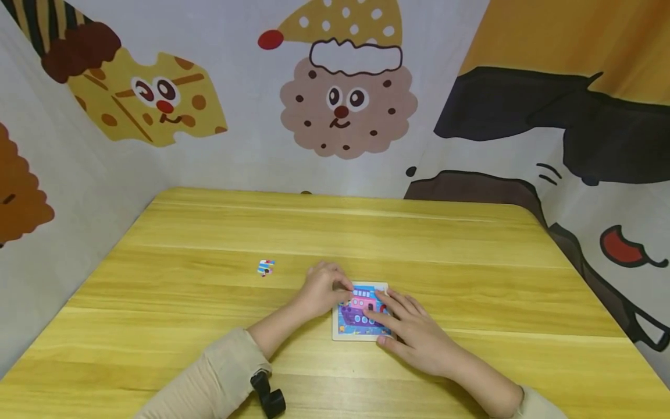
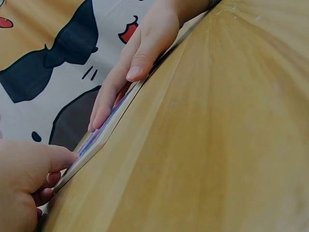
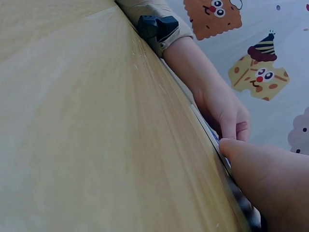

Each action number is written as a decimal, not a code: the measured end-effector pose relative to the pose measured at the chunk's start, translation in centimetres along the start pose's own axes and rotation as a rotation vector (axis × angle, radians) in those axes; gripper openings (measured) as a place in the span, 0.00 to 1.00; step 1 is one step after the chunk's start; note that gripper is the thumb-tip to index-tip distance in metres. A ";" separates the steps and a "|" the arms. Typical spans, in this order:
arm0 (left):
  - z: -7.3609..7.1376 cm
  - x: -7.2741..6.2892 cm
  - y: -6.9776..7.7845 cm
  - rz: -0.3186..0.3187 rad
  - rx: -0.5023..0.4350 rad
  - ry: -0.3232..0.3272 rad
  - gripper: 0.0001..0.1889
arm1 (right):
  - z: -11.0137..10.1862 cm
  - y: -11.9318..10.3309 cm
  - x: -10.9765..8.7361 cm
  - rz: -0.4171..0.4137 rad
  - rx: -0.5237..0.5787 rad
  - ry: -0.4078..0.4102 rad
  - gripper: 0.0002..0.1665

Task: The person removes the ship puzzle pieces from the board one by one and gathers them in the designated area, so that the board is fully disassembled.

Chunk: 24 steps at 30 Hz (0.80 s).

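Observation:
A small jigsaw puzzle [image 1: 361, 336] in a pale frame lies on the table, its picture a purple and pink ship on blue. My left hand [image 1: 321, 289] grips it at the far left corner, with curled fingers and the thumb over the edge, as the left wrist view [image 2: 24, 181] also shows. Across the puzzle's right side rests my right hand [image 1: 419, 334], fingers spread. Its forefinger reaches onto the picture and its thumb touches the near right corner. The fingers hide part of the picture.
Loose puzzle pieces [image 1: 266, 267] in white, blue and pink lie together left of the puzzle, farther back. A black strap device [image 1: 269, 396] hangs at the left sleeve. Cartoon-printed cloth [image 1: 251, 157] closes in the wooden table [image 1: 209, 233] at its back and sides.

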<state>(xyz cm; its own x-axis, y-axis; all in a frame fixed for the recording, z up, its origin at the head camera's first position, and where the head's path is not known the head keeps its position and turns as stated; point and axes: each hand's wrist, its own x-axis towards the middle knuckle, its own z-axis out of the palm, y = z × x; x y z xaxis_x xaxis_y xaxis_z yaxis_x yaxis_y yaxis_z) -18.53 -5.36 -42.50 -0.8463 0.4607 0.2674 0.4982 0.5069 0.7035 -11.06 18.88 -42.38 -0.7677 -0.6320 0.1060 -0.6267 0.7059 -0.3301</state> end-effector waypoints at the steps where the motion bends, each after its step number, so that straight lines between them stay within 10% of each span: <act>1: 0.0 0.0 0.0 -0.002 0.001 -0.002 0.04 | 0.0 0.0 0.0 -0.001 0.001 0.001 0.29; 24: 0.2 -0.1 0.1 -0.040 0.031 0.001 0.14 | 0.1 0.1 0.0 -0.023 -0.006 0.021 0.29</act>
<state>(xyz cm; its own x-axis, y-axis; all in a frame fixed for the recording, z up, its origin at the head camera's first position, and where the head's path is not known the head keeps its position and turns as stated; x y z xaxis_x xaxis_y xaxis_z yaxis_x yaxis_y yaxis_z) -18.36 -5.18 -42.63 -0.8658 0.4388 0.2407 0.4699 0.5471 0.6927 -11.06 18.90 -42.53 -0.7558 -0.6412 0.1328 -0.6447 0.6934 -0.3219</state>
